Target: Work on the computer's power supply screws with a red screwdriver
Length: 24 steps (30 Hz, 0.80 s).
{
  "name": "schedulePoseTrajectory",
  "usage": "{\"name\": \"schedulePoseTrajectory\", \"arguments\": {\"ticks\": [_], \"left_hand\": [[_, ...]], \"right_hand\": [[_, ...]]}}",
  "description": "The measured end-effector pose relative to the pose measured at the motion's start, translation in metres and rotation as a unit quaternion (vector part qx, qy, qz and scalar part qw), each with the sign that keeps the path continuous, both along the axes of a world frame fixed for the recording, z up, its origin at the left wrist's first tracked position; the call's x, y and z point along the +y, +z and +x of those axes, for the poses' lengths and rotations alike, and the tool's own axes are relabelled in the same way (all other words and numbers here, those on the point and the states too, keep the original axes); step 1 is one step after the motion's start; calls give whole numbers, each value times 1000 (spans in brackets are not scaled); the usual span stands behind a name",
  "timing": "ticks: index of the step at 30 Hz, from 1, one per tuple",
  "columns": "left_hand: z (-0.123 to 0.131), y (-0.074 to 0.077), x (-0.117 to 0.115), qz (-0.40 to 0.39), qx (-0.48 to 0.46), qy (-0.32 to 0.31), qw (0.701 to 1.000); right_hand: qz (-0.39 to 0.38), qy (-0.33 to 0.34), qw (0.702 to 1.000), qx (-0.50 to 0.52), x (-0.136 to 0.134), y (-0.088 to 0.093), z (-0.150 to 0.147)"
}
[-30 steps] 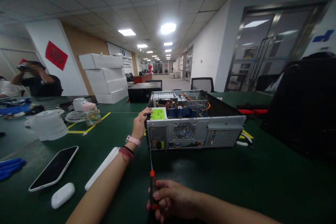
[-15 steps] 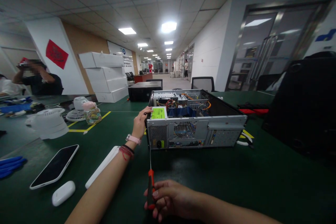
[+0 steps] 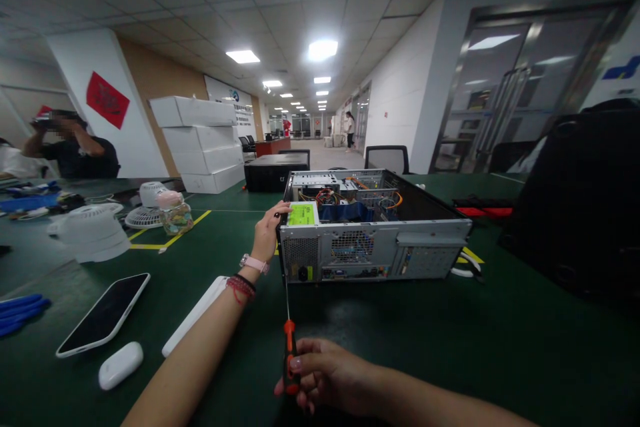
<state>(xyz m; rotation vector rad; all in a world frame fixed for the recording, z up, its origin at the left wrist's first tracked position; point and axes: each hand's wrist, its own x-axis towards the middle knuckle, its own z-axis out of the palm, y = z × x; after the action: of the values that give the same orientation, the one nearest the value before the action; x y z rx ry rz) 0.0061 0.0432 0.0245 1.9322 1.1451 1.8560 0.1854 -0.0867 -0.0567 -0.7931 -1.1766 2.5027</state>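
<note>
An opened computer case (image 3: 373,250) lies on the green table with its back panel facing me. My left hand (image 3: 267,233) grips the case's left upper edge, fingertips next to the power supply (image 3: 303,213) with its bright green label. Between the thumb and fingers of my right hand (image 3: 325,373) is a screwdriver (image 3: 290,357) with a red and black handle. Its thin shaft reaches up to the lower left corner of the back panel; the tip's exact contact is too small to make out. Wires and a blue ribbon cable (image 3: 350,213) show inside the case.
Left of my forearm lie a phone (image 3: 105,313), a white earbud case (image 3: 121,365) and a long white object (image 3: 197,317). Farther back stand white fans (image 3: 93,233), a jar (image 3: 175,213) and stacked white boxes (image 3: 200,147). A large black object (image 3: 575,207) is at right.
The screwdriver's handle has turned a little in my right hand, and the fingers have shifted slightly. My left hand keeps its place on the case.
</note>
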Motion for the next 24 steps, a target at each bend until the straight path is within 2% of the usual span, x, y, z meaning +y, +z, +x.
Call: {"name": "schedulePoseTrajectory", "arguments": {"ticks": [11, 17, 24], "left_hand": [[0, 0, 1, -6, -6, 1, 1000], [-1, 0, 0, -4, 0, 6, 1000], [-1, -2, 2, 8, 0, 2, 1000]], "right_hand": [[15, 24, 1000, 4, 6, -4, -1], [-13, 52, 999, 8, 7, 0, 3], [-28, 84, 995, 47, 8, -4, 5]]}}
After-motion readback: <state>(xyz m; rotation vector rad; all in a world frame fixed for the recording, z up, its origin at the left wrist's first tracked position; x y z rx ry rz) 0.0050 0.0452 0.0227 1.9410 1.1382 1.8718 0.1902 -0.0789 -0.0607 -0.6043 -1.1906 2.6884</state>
